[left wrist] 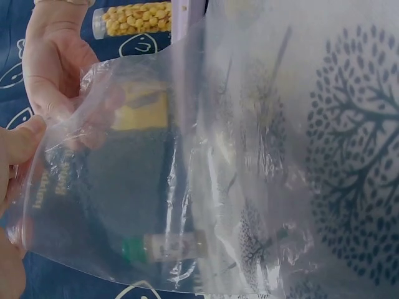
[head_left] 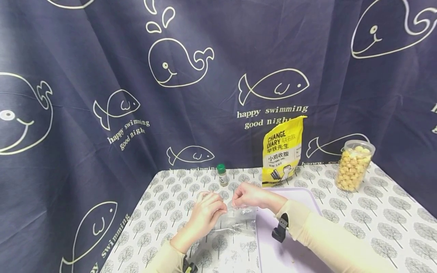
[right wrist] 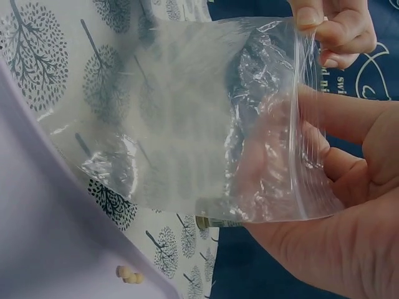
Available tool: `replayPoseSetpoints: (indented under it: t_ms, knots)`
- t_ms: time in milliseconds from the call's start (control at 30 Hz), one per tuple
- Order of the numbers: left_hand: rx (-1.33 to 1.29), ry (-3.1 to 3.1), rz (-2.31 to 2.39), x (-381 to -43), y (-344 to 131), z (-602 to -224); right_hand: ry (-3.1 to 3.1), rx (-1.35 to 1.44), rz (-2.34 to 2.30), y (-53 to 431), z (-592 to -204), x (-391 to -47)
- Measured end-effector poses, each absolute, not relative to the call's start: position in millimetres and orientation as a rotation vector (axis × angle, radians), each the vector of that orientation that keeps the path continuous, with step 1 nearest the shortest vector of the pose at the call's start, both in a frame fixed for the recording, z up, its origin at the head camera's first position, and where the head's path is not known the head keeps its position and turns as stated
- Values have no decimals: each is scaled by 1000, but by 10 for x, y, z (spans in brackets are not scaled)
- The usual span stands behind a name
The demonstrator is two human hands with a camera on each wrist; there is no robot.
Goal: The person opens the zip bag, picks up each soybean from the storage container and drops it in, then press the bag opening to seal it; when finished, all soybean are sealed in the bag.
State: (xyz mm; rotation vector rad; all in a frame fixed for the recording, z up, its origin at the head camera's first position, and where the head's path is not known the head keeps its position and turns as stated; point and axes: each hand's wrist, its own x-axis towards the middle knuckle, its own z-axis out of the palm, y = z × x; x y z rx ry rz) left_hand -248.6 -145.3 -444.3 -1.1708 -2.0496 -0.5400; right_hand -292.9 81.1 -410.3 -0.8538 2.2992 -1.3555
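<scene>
At the left edge of a lilac tray (head_left: 267, 244), a clear zip-lock bag (right wrist: 193, 118) is pinched along its zip edge by the left hand (head_left: 207, 209) and right hand (head_left: 252, 195); uneven pulling could split the thin film or make it slip free.

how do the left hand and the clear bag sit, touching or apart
Touching. The right wrist view shows the left hand pinching the clear bag at one end of its zip edge.
</scene>
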Motion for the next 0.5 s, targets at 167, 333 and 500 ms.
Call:
replayPoseSetpoints:
  t_ms: [167,333,500]
  knots:
    - [-1180,-2035,-535,-2482,-1461,-4454,2381,-971,-1289,768,-4107,-2943]
    - [-1182,-2034,-530,-2458,-1464,-4447,2464,-996,-1225,729,-4088,-2931]
    - [-1198,-2000,-562,-2433,-1449,-4431,2555,-960,-1171,699,-4083,-2943]
